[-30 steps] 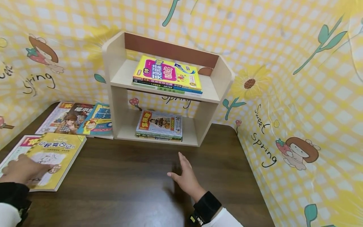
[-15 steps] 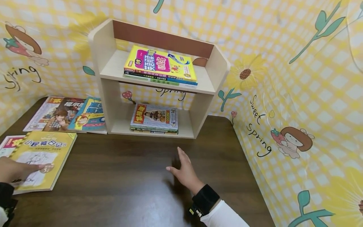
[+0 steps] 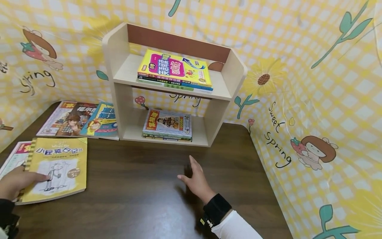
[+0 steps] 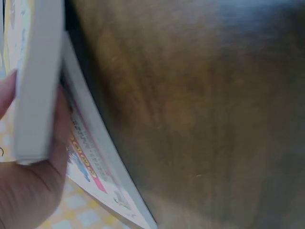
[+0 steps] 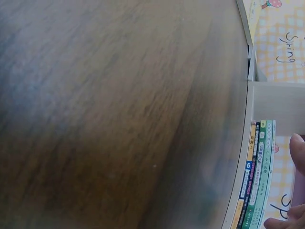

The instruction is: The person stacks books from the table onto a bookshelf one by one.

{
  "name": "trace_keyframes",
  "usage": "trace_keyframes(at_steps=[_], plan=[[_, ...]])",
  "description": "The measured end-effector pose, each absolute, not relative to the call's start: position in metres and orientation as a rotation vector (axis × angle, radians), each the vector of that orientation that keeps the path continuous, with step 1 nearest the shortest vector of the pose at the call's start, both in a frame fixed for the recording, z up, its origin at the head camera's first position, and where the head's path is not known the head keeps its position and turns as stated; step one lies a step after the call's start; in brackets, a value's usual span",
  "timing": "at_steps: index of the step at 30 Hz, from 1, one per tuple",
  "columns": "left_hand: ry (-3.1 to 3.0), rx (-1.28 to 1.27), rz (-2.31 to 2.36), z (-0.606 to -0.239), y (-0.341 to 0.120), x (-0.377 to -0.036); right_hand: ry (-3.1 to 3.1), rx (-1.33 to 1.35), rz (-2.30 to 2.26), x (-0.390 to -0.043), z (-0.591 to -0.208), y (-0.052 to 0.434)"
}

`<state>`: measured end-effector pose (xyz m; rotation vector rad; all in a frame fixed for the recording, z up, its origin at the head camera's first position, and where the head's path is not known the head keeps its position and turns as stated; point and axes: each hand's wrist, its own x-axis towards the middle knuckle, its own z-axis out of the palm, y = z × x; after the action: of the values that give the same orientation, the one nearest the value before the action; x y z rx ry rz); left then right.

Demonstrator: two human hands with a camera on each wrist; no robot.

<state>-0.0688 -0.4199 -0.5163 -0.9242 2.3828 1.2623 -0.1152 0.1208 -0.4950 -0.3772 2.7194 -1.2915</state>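
Thumb on the cover and fingers beneath, the left hand (image 3: 18,182) pinches a yellow comic-diary paperback (image 3: 64,166) near the left edge of the bench (image 3: 134,192), overlapping a paler book (image 3: 13,159). Well apart, the right hand (image 3: 197,181) hovers over the bench, fingers straight, thumb spread. Past it, at the far edge, I see a two-tier bookcase (image 3: 216,122), one book pile (image 3: 176,71) on its upper shelf, another pile (image 3: 167,124) on the lower. Just beside, toward the far left corner, overlapping illustrated books (image 3: 79,119) lie covers up. Yellow checked cloth (image 3: 283,43) hangs behind.
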Motion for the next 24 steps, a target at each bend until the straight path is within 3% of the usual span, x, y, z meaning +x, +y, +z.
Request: trace_keyframes(at_steps=[11, 24], plan=[[2.642, -0.415, 1.588, -0.509, -0.39, -0.055, 2.676, -0.327, -1.289, -0.117, -0.495, 0.113], [2.347, -0.015, 1.947, -0.468, -0.282, -0.058, 2.514, -0.252, -1.414, -0.113, -0.484, 0.099]])
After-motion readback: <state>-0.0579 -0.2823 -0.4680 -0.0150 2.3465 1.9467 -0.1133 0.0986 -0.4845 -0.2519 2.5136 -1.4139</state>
